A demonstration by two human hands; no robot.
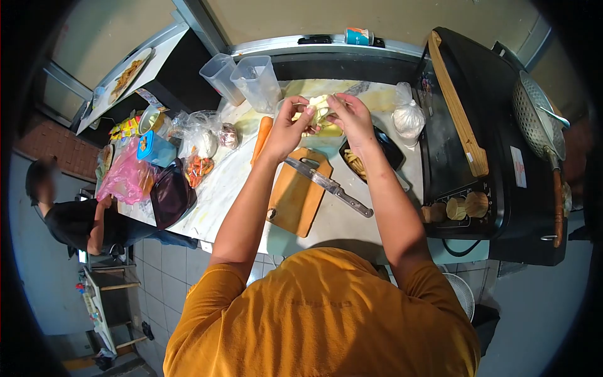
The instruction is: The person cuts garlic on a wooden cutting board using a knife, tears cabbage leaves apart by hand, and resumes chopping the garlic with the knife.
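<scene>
Both hands are raised over a clear container (326,139) with pale yellow pieces in it. My left hand (293,123) and my right hand (353,119) grip pale yellow-white food (321,105) between their fingertips; its exact kind is unclear. Nearer my body lies a wooden cutting board (298,204), with a knife (326,183) resting across it and its black handle pointing right. A carrot (261,139) lies left of my left hand. Below my right hand sits a black dish (387,151) of cut pale strips (353,164).
Two clear plastic pitchers (259,81) stand at the back. A tied bag of white stuff (408,120) sits by a black oven (496,125) on the right. Bags, a blue-lidded tub (156,148) and a pink bag (129,173) crowd the left, where another person (75,213) stands.
</scene>
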